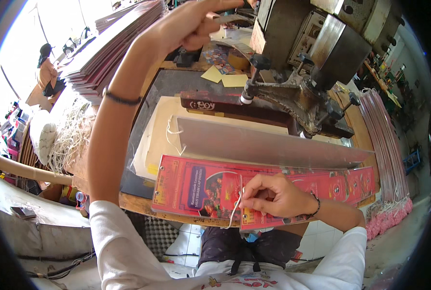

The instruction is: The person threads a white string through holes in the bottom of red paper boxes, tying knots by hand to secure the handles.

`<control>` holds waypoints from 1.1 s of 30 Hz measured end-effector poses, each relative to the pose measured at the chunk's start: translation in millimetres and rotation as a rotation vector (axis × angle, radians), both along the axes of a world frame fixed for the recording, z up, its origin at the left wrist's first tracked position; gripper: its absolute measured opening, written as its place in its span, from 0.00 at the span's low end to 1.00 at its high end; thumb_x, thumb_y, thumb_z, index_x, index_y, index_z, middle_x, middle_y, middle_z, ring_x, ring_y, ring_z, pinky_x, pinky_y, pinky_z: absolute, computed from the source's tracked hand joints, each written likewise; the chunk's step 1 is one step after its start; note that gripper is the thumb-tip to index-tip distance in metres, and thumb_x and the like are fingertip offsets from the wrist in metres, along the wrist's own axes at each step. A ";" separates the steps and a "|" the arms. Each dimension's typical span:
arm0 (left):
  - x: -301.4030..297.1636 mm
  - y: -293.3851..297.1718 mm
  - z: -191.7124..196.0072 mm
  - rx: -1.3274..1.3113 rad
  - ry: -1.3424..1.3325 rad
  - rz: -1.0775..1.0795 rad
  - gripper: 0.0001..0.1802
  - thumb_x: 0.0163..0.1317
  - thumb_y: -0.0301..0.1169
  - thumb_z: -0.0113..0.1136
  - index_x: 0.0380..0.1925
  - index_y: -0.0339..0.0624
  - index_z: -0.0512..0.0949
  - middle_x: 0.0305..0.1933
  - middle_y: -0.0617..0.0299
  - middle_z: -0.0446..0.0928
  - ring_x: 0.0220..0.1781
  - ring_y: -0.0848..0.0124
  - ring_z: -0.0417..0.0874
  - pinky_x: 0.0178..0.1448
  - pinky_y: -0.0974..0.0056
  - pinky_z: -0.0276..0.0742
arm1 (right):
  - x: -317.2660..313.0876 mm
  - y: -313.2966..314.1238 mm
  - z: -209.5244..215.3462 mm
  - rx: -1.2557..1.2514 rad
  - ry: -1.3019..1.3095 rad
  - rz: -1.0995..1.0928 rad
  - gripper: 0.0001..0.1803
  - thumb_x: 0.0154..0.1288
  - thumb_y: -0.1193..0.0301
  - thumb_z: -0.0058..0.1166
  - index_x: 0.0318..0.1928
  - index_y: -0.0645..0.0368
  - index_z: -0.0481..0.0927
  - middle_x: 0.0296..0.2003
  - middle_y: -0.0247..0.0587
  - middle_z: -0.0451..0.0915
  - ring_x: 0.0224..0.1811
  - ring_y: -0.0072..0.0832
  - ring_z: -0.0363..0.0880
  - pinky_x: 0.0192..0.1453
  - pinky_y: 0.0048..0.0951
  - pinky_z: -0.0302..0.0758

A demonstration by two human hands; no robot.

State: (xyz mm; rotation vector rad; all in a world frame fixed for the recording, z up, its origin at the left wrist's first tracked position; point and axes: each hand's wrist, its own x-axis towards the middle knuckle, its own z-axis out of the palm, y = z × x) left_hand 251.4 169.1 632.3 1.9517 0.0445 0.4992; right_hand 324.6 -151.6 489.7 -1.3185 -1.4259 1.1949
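Observation:
My right hand [276, 195] is closed in a pinch on a thin white cord [235, 210] over the red printed cards. These long red cards [177, 186], with food pictures and a metal eyelet at the left corner, lie along the table's front edge. Behind them rests a long grey sheet [254, 145], a white cord looped at its left end. My left arm reaches far up, so my left hand [181, 31] is at the top edge, near the machine. One finger stretches toward the upper right, others are bent; the picture's edge cuts off the fingertips, hiding any grip.
A heavy metal press [307, 99] with black knobs stands at the back right. Stacked flat sheets [111, 46] and bundled white cords [73, 133] are at left. More corded strips [382, 140] hang at right. Yellow paper pieces [225, 78] lie behind. A person [47, 72] sits far left.

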 end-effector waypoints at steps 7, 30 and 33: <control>-42.1 -81.6 -36.7 0.967 -0.038 -0.250 0.06 0.64 0.30 0.61 0.36 0.45 0.87 0.35 0.60 0.85 0.28 0.64 0.85 0.37 0.62 0.82 | -2.7 1.8 -3.1 0.012 0.015 -0.029 0.11 0.71 0.74 0.57 0.51 0.65 0.78 0.45 0.44 0.85 0.48 0.25 0.86 0.52 0.25 0.83; -73.5 -114.8 -141.0 0.815 -0.250 -0.556 0.29 0.50 0.51 0.73 0.40 0.39 0.78 0.35 0.59 0.72 0.36 0.60 0.79 0.39 0.57 0.76 | -8.3 -1.2 0.0 -0.013 0.089 -0.324 0.08 0.70 0.80 0.56 0.47 0.63 0.75 0.41 0.41 0.84 0.44 0.22 0.84 0.44 0.24 0.83; -77.1 -117.4 -138.7 0.780 -0.144 -0.628 0.31 0.44 0.49 0.74 0.41 0.34 0.79 0.46 0.52 0.71 0.53 0.56 0.73 0.57 0.52 0.72 | -8.0 -5.0 -5.0 0.103 0.022 -0.323 0.08 0.69 0.79 0.56 0.48 0.62 0.75 0.39 0.41 0.84 0.42 0.24 0.85 0.44 0.26 0.82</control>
